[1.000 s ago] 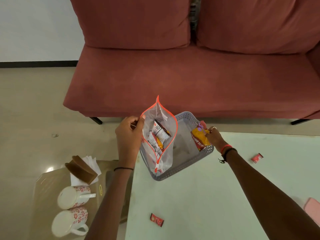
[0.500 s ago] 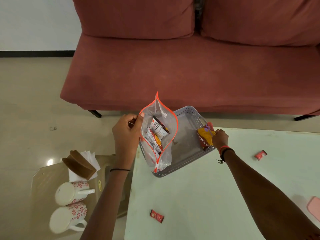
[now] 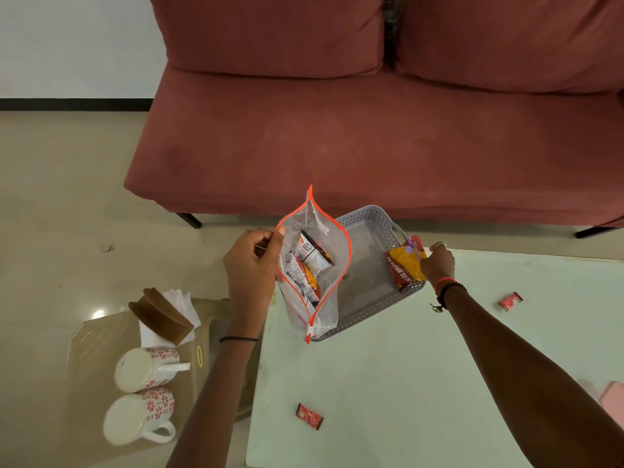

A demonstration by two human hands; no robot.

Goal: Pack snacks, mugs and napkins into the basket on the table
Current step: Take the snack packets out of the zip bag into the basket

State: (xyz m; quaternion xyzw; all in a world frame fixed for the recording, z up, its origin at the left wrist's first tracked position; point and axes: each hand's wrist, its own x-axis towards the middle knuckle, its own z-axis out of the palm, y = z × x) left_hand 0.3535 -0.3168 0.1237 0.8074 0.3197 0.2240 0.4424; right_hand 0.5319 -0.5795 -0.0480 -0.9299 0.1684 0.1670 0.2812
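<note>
Two hands are working over the grey basket (image 3: 368,309), which is sitting at the far left corner of the pale surface (image 3: 405,383). The left hand (image 3: 251,268) is pinching the rim of an open zip bag (image 3: 312,265) with several snack packets inside, holding it upright over the basket's left side. The right hand (image 3: 437,263) is gripping a yellow-and-red snack packet (image 3: 403,265) and resting it against the basket's right wall. Two mugs (image 3: 141,393) and the napkins (image 3: 175,309) in a brown holder are waiting on a low side table, well apart. The bag is held by one edge only, so a slack pinch could be letting it tip and spill. The packet could also be sliding out over the rim.
</note>
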